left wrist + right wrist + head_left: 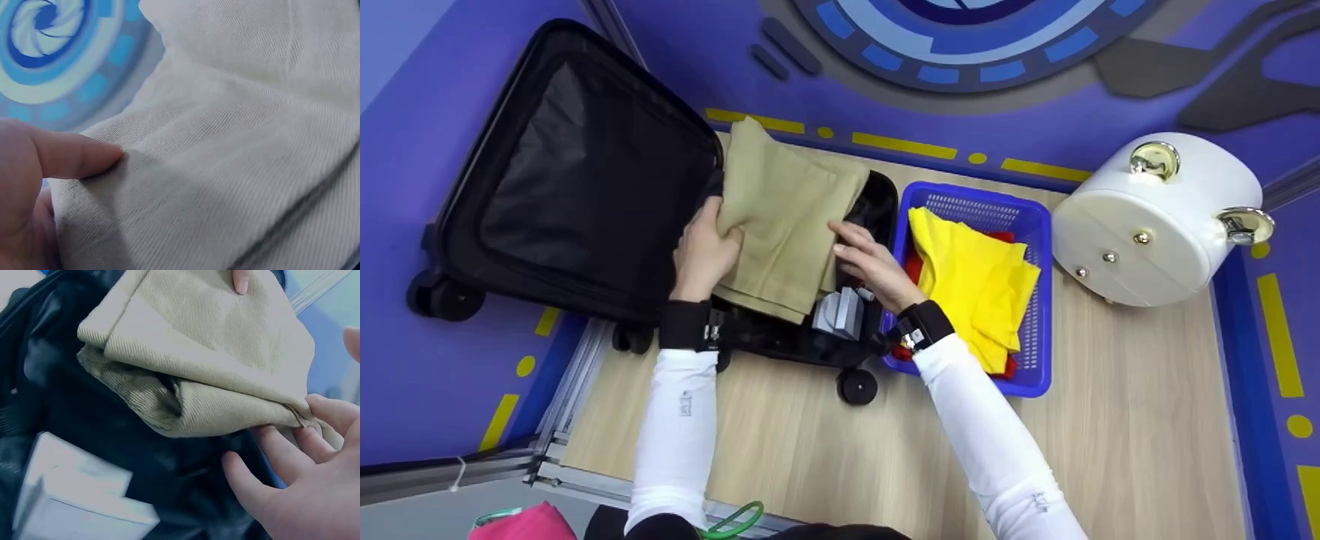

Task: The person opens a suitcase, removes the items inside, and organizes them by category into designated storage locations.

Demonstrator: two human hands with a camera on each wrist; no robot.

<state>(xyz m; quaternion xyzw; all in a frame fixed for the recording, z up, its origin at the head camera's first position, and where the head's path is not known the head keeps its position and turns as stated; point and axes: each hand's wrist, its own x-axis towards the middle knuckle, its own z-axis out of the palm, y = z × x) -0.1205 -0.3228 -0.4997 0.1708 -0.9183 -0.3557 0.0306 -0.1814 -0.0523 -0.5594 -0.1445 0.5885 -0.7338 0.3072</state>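
A folded khaki twill garment (787, 217) lies over the bottom half of an open black suitcase (780, 337). At its left edge my left hand (706, 251) pinches the cloth, thumb on top and fingers beneath, as the left wrist view shows. My right hand (877, 262) is at the garment's right edge, its fingers extended and spread. In the right wrist view some fingertips (318, 400) touch the folded side, and the thumb stands off the cloth. Small pale boxes (840, 311) sit in the suitcase below the garment, near the right hand.
The suitcase lid (577, 180) leans back on the left. Right of the suitcase stands a blue plastic basket (1039, 360) holding yellow cloth (975, 277) over red cloth. A white drum-shaped stool or cabinet with gold fittings (1155, 225) is at the right. Purple walls surround the wooden surface (1125, 420).
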